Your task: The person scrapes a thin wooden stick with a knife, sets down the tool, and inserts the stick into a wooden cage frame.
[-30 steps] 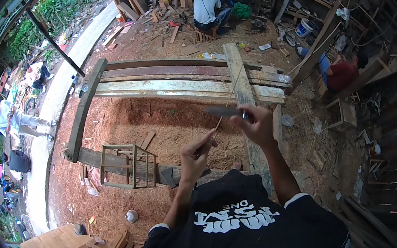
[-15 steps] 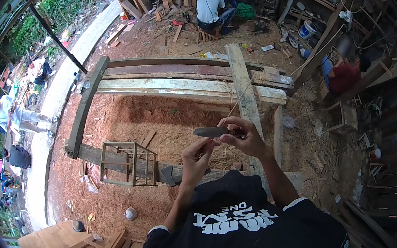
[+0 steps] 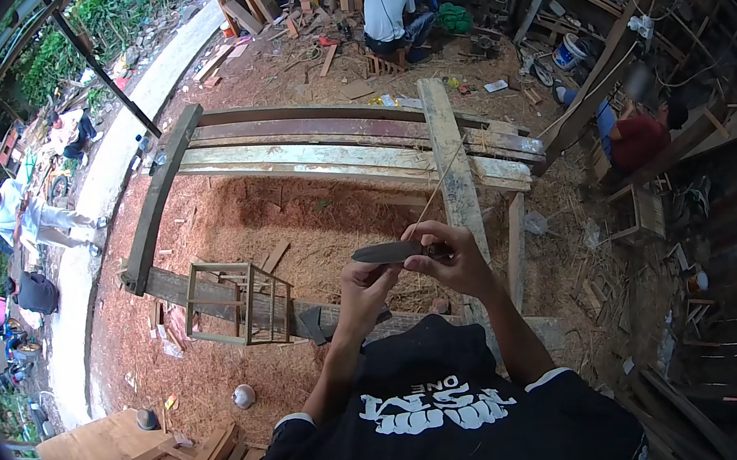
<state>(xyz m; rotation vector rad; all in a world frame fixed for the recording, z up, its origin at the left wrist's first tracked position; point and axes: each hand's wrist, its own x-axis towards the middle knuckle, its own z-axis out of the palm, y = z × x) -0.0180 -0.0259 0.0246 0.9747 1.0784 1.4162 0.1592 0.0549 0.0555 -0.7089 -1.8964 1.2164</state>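
A knife point(image 3: 385, 253) with a broad dark blade lies level in front of my chest, its tip to the left. My right hand point(image 3: 455, 261) is closed around its handle, which the fingers mostly cover. A thin wooden strip point(image 3: 439, 189) slants up and away from the top of my right hand; its lower end is hidden. My left hand point(image 3: 365, 293) is pinched just under the blade, close to my right thumb. Whether its fingertips hold the strip or press on the blade I cannot make out.
A timber frame with long planks point(image 3: 314, 158) stands ahead, crossed by an upright board point(image 3: 448, 147). A small wooden stool frame point(image 3: 235, 301) rests on the left beam. Wood shavings cover the ground. A person in white point(image 3: 388, 16) crouches behind; another in red point(image 3: 638, 142) sits right.
The knife has shifted slightly left and down. My left hand has risen toward the blade and now meets its underside. The strip has tilted a little more upright.
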